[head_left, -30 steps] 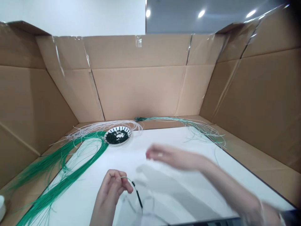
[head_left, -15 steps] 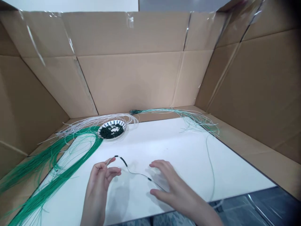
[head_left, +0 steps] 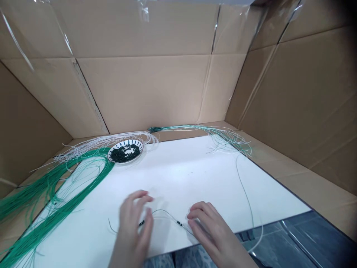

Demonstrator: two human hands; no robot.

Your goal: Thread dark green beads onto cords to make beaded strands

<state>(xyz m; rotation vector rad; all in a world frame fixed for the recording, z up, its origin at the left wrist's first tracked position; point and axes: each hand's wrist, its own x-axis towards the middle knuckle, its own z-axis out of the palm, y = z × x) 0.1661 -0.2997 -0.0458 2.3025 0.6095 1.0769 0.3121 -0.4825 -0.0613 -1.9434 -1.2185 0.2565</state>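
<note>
A thin pale cord (head_left: 164, 212) strung with a few small dark beads (head_left: 141, 223) lies on the white board (head_left: 178, 175), between my two hands. My left hand (head_left: 134, 223) hangs over the beads with its fingers apart, and the cord passes behind it. My right hand (head_left: 209, 230) stays close by, its fingertips at the cord near a second pair of beads (head_left: 179, 223). The far end of the cord is hidden under that hand.
A striped plate of dark green beads (head_left: 112, 156) sits at the board's far left corner. Bundles of green cords (head_left: 60, 201), white cords (head_left: 103, 143) and teal cords (head_left: 195, 129) lie around it. Cardboard walls (head_left: 145, 89) surround the board. A floor (head_left: 279, 242) shows beyond its near right edge.
The beaded cord, earlier lifted and pinched in my left hand, now lies on the board. My left hand has let go, and both hands have come closer together. The view has tilted lower.
</note>
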